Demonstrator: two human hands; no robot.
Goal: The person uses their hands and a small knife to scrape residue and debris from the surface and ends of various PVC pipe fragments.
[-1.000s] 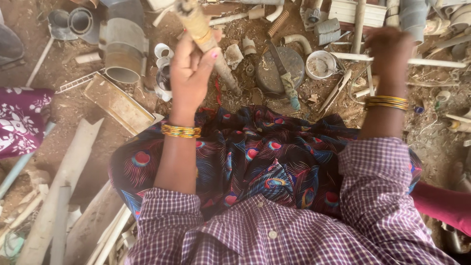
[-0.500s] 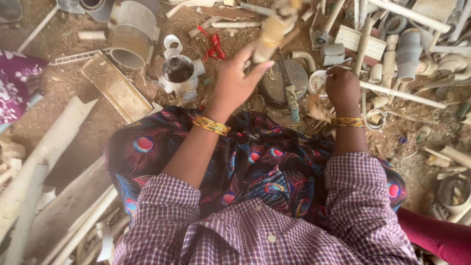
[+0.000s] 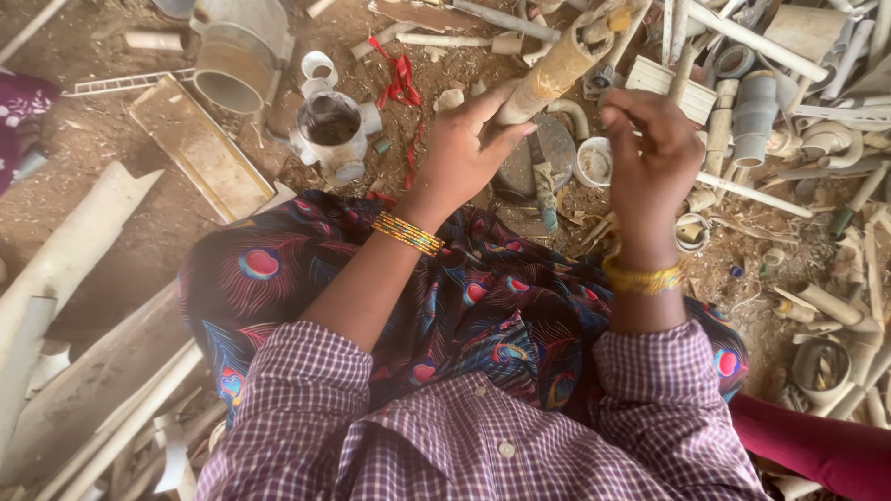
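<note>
Both hands are up near the top middle of the frame, my left hand (image 3: 464,148) wrapped tight around a dirty tan pipe (image 3: 557,70) to keep it steady while my right hand (image 3: 650,153), fingers curled, picks at it.

The dirty tan pipe (image 3: 555,72) has been tilted from leaning up-left, a second ago, to slanting up toward the right, its lower end kept gripped in the left hand (image 3: 464,148). The right hand (image 3: 650,153), which was stretched out to the clutter on the ground at the far right and then lowered among the scraps half a second ago, has been raised and brought in just beside the pipe's upper part, fingers curled (whether anything is pinched in them cannot be told). The two hands, well apart before, are now near each other.
</note>
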